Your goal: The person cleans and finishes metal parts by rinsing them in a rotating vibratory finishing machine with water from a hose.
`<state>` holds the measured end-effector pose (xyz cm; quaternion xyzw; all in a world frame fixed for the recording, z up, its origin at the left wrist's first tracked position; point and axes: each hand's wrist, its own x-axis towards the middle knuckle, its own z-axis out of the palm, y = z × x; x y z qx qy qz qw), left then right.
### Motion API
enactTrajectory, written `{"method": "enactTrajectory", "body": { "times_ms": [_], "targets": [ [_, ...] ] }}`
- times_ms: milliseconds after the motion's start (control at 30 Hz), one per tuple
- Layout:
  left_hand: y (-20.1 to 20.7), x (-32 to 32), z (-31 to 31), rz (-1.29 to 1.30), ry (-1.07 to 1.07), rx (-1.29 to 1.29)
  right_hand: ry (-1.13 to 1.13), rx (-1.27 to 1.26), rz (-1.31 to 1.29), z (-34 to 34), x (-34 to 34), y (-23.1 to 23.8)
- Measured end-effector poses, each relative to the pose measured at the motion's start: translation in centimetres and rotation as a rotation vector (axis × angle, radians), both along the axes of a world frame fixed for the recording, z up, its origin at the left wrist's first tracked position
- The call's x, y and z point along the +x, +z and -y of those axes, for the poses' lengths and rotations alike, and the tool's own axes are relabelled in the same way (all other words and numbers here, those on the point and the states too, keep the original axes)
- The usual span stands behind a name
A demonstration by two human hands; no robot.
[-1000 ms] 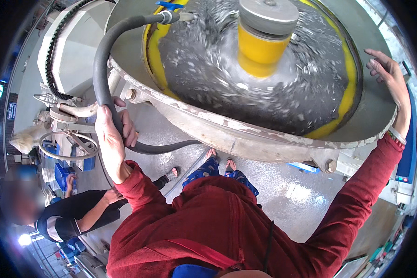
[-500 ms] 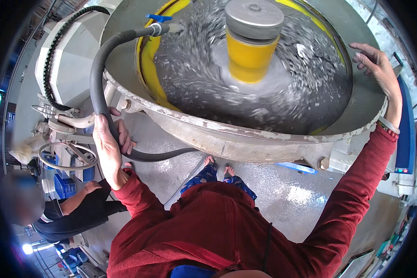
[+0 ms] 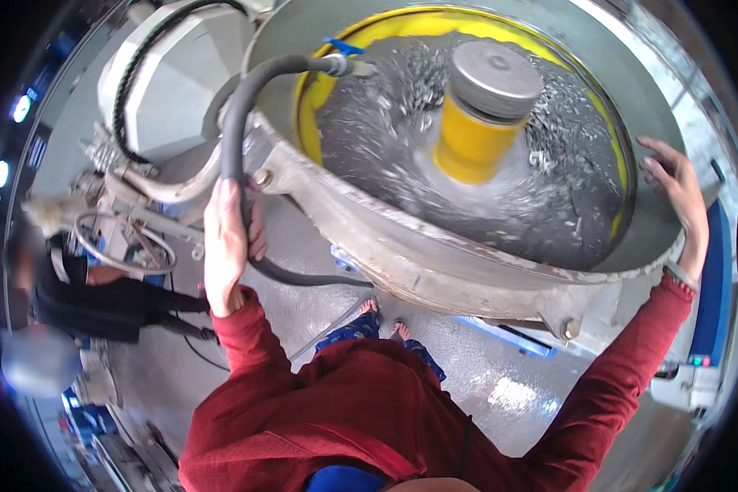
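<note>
My left hand [image 3: 228,234] is closed around a dark grey rubber hose [image 3: 236,135] outside the left side of a large round machine bowl [image 3: 662,90]. The hose arches over the rim to a nozzle with a blue valve handle [image 3: 343,47], which points into the bowl. At the bowl's right side, my right hand [image 3: 676,184] reaches over the rim with its fingers apart, holding nothing. Small shiny metal-like pieces [image 3: 394,152] swirl, blurred, in grey liquid around a yellow centre column [image 3: 476,139] with a metal cap [image 3: 498,74]. The bowl has a yellow inner lining [image 3: 307,123].
A white angular housing [image 3: 176,90] and a handwheel [image 3: 123,243] stand to the left. Further left is a person in dark clothes [image 3: 98,303]. The hose trails below the bowl toward the wet floor [image 3: 484,385], near my bare feet. A blue panel [image 3: 709,287] is at the right.
My view has shifted, so the bowl sits lower and further right and shows more of its far side. Both hands keep their places. The person at left now appears upright and farther away.
</note>
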<state>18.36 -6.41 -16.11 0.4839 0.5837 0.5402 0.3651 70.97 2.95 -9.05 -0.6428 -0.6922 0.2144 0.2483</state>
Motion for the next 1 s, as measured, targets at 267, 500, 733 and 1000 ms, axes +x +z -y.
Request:
{"method": "enactTrajectory", "body": {
  "times_ms": [267,500,733,1000],
  "targets": [
    [0.0,-0.3,-0.2,0.015,-0.066,0.039,0.009,-0.022,0.039,-0.6,0.3,-0.1],
    [0.1,-0.1,-0.1,0.019,-0.056,0.022,0.0,-0.024,0.034,-0.4,0.4,0.0],
    [0.0,0.2,-0.2,-0.034,-0.023,0.037,-0.01,-0.028,0.056,-0.2,0.0,0.1],
    [0.2,0.2,-0.3,-0.059,-0.019,0.042,-0.01,-0.014,0.028,-0.2,0.0,0.1]
  ]
}}
